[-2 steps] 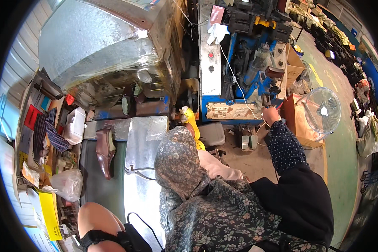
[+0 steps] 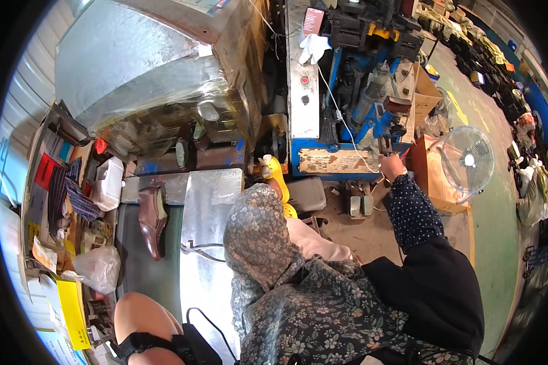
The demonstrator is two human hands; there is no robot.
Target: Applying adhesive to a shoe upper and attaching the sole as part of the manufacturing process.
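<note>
Grip of the left hand (image 2: 142, 316) near the brown shoe (image 2: 150, 219) and dark belt (image 2: 145, 277) cannot be told

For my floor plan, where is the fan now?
In the head view, the fan is at the right, overlapping the right edge of the brown box, with green floor beyond.

Fine print marks the yellow panel (image 2: 73, 313) and reddish card (image 2: 312, 22), too small to read

Shoe (image 2: 148, 220): brown, mostly on the dark belt (image 2: 143, 274), left of centre
Left hand (image 2: 143, 316): ours, black-strapped, lower left
Co-worker (image 2: 329, 304): floral-hooded, lower centre
Fan (image 2: 469, 160): we see it at right
</note>
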